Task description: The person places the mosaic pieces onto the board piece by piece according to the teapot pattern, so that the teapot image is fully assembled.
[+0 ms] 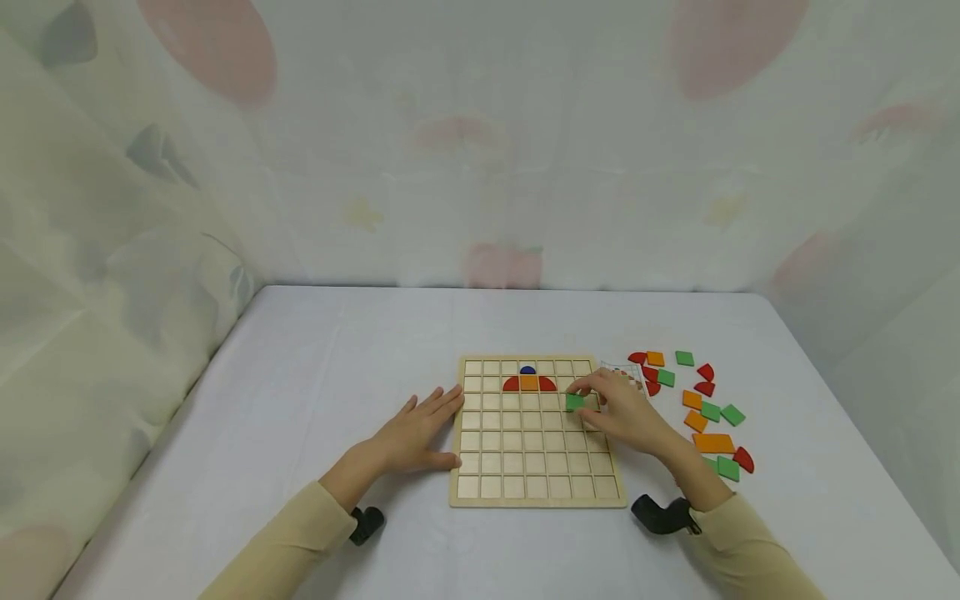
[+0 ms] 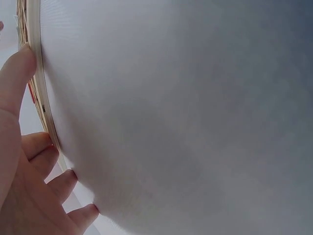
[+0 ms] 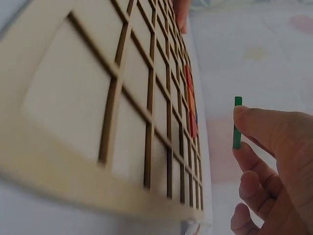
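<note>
A square wooden grid board lies flat on the white table. Near its far edge sit a blue half-round tile, an orange square tile and two red curved tiles, one on each side of the orange. My right hand pinches a green square tile by its edges above the board's right side; in the right wrist view the green tile is edge-on between thumb and finger. With fingers outstretched, my left hand touches the board's left rim.
Loose red, orange and green tiles are scattered right of the board, among them a long orange rectangle. A printed card lies by the board's far right corner, partly behind the right hand. Patterned cloth hangs along the table's back and sides.
</note>
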Available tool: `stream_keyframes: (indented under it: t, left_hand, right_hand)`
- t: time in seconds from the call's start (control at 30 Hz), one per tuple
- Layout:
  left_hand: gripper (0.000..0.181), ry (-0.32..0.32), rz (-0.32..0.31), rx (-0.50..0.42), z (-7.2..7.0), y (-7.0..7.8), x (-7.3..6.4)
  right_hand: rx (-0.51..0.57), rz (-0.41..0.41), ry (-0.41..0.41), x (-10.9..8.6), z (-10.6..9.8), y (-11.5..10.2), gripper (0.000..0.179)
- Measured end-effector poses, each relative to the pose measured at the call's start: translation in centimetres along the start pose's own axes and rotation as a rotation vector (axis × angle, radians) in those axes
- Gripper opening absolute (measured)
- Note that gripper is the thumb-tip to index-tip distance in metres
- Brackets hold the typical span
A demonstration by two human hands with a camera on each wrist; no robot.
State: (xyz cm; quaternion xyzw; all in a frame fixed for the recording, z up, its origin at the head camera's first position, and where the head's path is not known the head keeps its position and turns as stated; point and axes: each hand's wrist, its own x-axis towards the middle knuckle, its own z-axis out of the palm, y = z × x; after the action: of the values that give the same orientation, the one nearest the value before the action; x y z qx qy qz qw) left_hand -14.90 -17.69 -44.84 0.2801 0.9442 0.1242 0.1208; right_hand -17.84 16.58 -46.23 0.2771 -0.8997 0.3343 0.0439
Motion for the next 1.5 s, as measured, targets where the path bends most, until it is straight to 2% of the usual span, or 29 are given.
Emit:
stream_keyframes:
  t: [0.13, 0.4, 0.67, 0.93, 1.23, 1.5]
  left_hand:
    - [0.089, 0.000, -0.001, -0.001, 0.0, 0.0, 0.0]
    - [0.089, 0.003, -0.002, -0.005, 0.0, 0.0, 0.0]
    - [0.089, 0.003, -0.005, -0.015, 0.0, 0.0, -0.1]
    - [0.089, -0.002, -0.010, -0.015, 0.1, -0.1, 0.0]
    - [0.089, 0.000, -0.006, -0.007, 0.1, 0.0, 0.0]
    - [0.089, -0.006, -0.012, -0.004, -0.1, 0.1, 0.0]
  right_hand:
    - [0.022, -0.030, 0.000, 1.1, 0.8, -0.6, 0.025]
    - [0.000, -0.052, -0.018, 2.6, 2.3, -1.5, 0.025]
    - [-0.071, -0.058, -0.046, 3.9, 3.3, -2.1, 0.023]
    - [-0.184, -0.038, -0.067, 4.4, 3.9, -2.4, 0.022]
    - [-0.214, -0.076, -0.059, 4.7, 4.2, -2.6, 0.022]
    - [-0.250, -0.075, -0.071, 4.7, 4.3, -2.7, 0.021]
